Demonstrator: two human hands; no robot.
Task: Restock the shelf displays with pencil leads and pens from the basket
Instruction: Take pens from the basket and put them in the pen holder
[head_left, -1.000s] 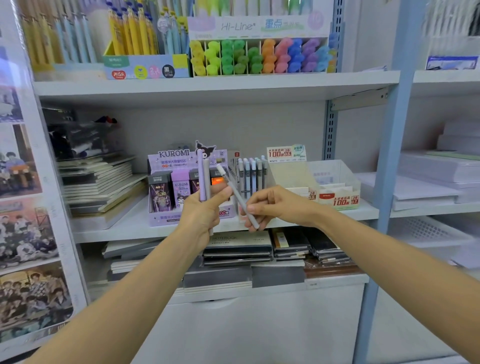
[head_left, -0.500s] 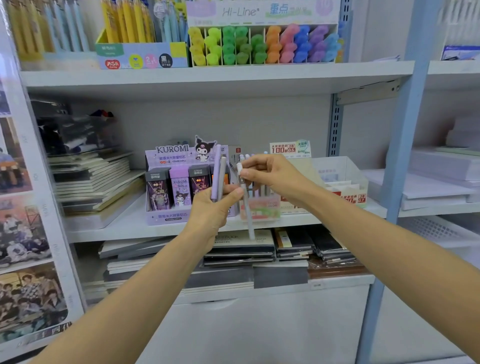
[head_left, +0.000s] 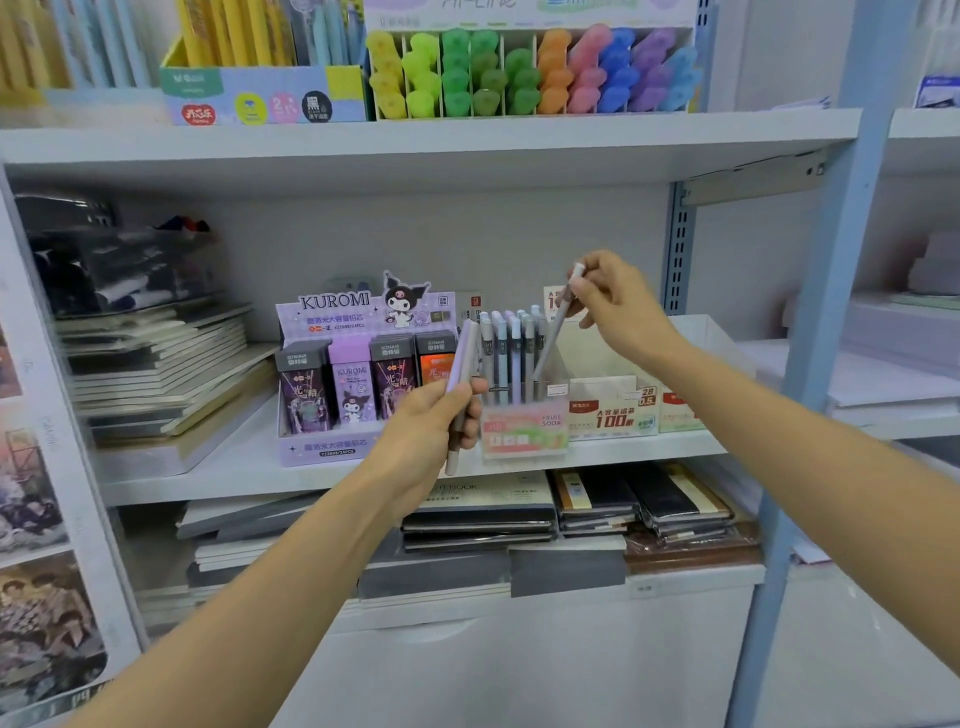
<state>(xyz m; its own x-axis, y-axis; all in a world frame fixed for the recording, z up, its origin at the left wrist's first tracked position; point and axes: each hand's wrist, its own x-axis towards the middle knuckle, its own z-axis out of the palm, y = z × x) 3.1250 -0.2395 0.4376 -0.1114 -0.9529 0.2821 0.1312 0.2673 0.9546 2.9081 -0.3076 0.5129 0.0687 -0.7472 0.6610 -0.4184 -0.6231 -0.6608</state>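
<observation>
My left hand (head_left: 434, 426) grips two pens (head_left: 461, 374), one lilac and one grey, held upright in front of the middle shelf. My right hand (head_left: 618, 306) pinches the top of a grey pen (head_left: 553, 332) that slants down into the clear pen holder (head_left: 522, 431), its tip among several upright pens (head_left: 511, 358) standing there. To the left of the holder stands the purple Kuromi pencil lead display (head_left: 332, 384) with several lead boxes. No basket is in view.
A cardboard lead box (head_left: 615, 410) marked 100 sits right of the holder. Notebook stacks (head_left: 156, 374) lie at the left and on the shelf below (head_left: 644, 504). Highlighters (head_left: 530, 73) and pen boxes (head_left: 260, 67) fill the upper shelf. A blue upright (head_left: 810, 364) stands at the right.
My right hand has lifted its pen and moved it right, tilting the tip down into the holder. The left hand has stayed near the Kuromi display with its two pens. The camera has moved closer.
</observation>
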